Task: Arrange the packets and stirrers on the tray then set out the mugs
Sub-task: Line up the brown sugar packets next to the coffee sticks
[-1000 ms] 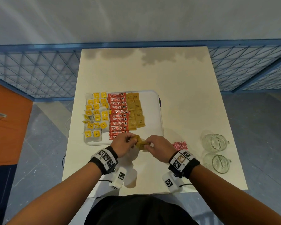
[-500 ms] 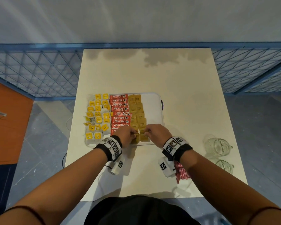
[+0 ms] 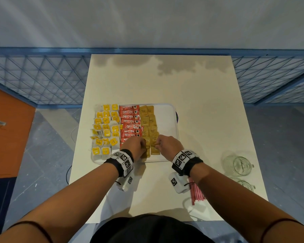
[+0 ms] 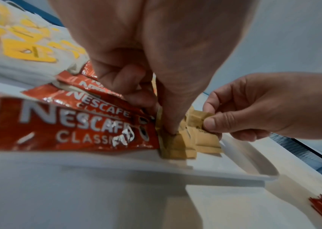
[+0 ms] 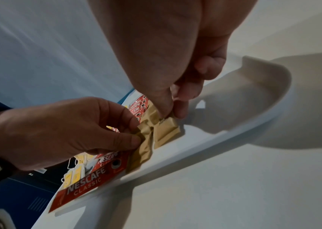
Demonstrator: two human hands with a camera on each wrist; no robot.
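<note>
A white tray point(image 3: 177, 123) holds columns of yellow tea bags point(image 3: 106, 130), red Nescafe sachets point(image 3: 130, 121) and brown sugar packets point(image 3: 148, 120). Both hands are at the near end of the brown column. My left hand point(image 3: 144, 146) pinches one brown sugar packet point(image 5: 145, 136) between thumb and forefinger, its lower end lying on the tray. My right hand point(image 3: 157, 144) pinches the top of another brown packet point(image 5: 166, 131) lying just to the right. Red stirrers point(image 3: 197, 192) lie on the table under my right forearm. Two glass mugs point(image 3: 239, 165) stand at the near right.
The tray's right strip point(image 3: 167, 120) is bare white. The cream table point(image 3: 165, 81) stretches beyond the tray to a blue mesh fence point(image 3: 42, 79). An orange cabinet point(image 3: 5, 130) stands on the left, off the table.
Both hands moved forward from the table in front of the tray onto its near end, carrying brown packets, and lowered them at the end of the brown column.
</note>
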